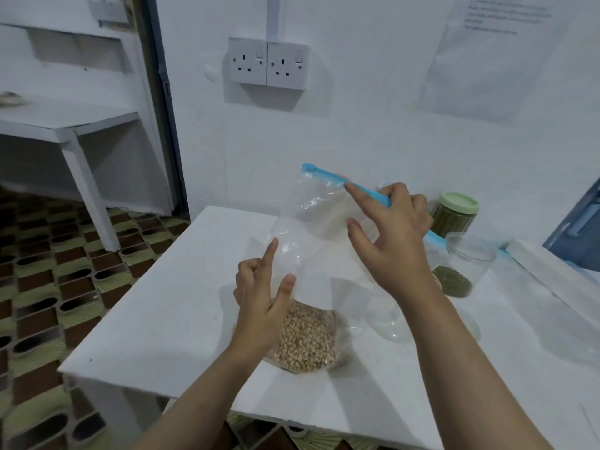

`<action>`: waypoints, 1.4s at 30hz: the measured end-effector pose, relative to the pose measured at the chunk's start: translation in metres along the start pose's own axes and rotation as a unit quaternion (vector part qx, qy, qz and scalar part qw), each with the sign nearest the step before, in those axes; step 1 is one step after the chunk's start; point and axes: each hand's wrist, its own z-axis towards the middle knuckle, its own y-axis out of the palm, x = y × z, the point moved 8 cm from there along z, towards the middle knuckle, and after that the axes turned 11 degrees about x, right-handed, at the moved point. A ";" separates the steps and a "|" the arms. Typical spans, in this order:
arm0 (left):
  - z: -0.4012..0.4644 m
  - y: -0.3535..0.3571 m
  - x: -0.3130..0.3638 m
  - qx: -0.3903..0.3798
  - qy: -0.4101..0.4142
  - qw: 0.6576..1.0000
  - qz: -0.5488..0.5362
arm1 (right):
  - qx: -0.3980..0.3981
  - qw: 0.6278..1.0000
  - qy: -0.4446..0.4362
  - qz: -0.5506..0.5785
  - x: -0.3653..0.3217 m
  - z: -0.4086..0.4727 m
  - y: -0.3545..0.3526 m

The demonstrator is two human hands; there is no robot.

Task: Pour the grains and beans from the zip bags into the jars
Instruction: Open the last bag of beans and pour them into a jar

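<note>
Here, counted and placed:

Hands: two, both bare, reaching in from the near edge over a white table (168,306).
Zip bags: two can be made out. One clear bag (311,241) with a blue zip strip (328,175) stands upright near the middle of the table, pale round beans (308,336) heaped in its bottom. A second bag's blue strip (436,239) shows just behind the right hand; most of that bag is hidden.
Jars: three. One with a pale green lid (454,212), filled with green grains, stands at the far right by the wall. One open clear jar (467,264) with a low layer of green grains stands just nearer than it. One clear jar (393,319) lies partly hidden under the right forearm; whether it is upright I cannot tell.
Left hand (263,290): beside the bag's lower left side, forefinger and thumb stretched out against the plastic, the other fingers curled in. Whether it pinches the plastic I cannot tell.
Right hand (393,235): raised at the bag's top right, forefinger extended along the blue strip, thumb out, the remaining fingers curled at the strip. A firm grasp cannot be confirmed.
Wall: one double socket (269,63) and one printed sheet (500,50) at the far side.
Left: one white shelf unit (71,128) over a patterned floor (48,271).
</note>
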 end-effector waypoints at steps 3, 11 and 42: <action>0.023 -0.005 0.002 -0.013 -0.033 0.998 -0.043 | 0.000 1.000 0.015 0.008 -0.007 0.007 0.000; 0.095 -0.041 0.048 0.038 0.062 0.996 -0.044 | -0.061 0.988 0.115 0.084 0.004 0.016 0.004; 0.109 -0.043 0.046 0.024 0.227 0.973 0.038 | -0.052 0.993 0.098 0.034 -0.034 0.027 0.019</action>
